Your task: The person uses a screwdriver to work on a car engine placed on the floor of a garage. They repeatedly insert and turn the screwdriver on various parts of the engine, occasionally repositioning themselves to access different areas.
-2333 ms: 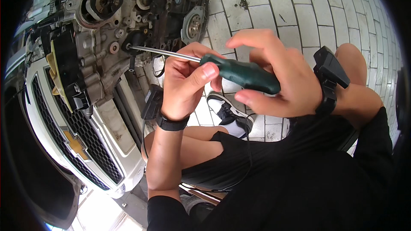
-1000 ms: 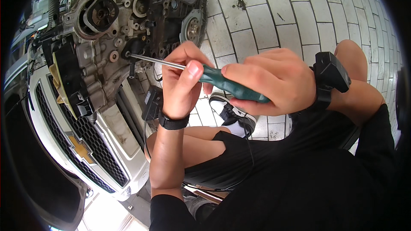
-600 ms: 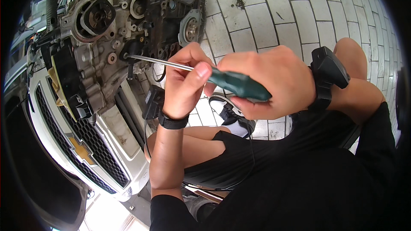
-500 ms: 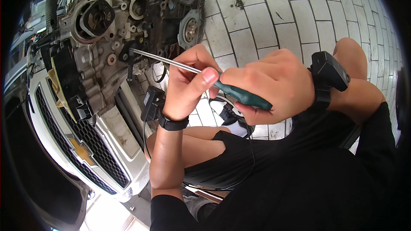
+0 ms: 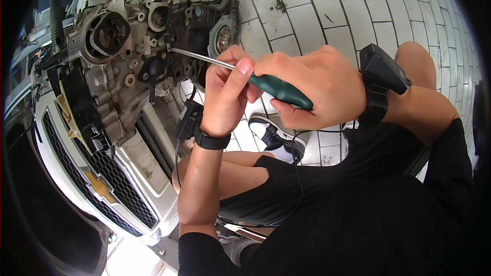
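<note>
My right hand [image 5: 327, 84] is wrapped round the green handle of a screwdriver [image 5: 281, 91]. Nearer the engine, my left hand [image 5: 222, 97] pinches the tool between thumb and fingers where the steel shaft meets the handle. The shaft slants up and left to the engine block [image 5: 110, 92], its tip at a small fitting just above a black cover [image 5: 152, 68]. Whether the tip sits in a screw or only touches cannot be made out. Both wrists carry black strapped devices.
Below the engine stands a white car front with a dark mesh grille [image 5: 115, 181]. White floor tiles [image 5: 353, 13] spread across the far and right side. A thin black cable [image 5: 302, 184] hangs by my legs, near a black and white shoe [image 5: 266, 130].
The screwdriver tip has shifted up and slightly right, from the black cover to the fitting above it. Both hands moved up a little with it, my right hand also leftward.
</note>
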The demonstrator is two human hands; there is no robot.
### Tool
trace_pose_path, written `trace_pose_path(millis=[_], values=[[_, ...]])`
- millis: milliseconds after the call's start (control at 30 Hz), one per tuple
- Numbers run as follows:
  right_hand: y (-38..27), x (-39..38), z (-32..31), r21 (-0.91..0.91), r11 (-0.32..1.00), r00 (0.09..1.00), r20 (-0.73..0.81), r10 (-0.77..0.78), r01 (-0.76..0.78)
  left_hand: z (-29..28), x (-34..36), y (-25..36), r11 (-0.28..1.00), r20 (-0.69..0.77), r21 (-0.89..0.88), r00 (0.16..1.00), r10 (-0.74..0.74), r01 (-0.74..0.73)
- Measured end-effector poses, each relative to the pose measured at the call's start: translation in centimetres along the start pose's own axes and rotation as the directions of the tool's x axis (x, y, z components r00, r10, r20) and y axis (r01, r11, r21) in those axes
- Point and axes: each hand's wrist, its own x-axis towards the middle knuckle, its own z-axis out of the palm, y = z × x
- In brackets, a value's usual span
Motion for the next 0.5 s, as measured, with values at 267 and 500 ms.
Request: trace_pose_path(millis=[267,500], values=[[0.12,0.06,0.28,-0.007,1.000,0.999,0.024,-0.022,0.022,-0.23,-0.57,0.32,0.995,-0.030,0.093,0.999,0.035,-0.032],[0.63,0.11,0.74,0.027,0.999,0.999,0.005,-0.032,0.032,0.05,-0.50,-0.12,0.998,-0.069,0.047,0.997,0.043,-0.040]])
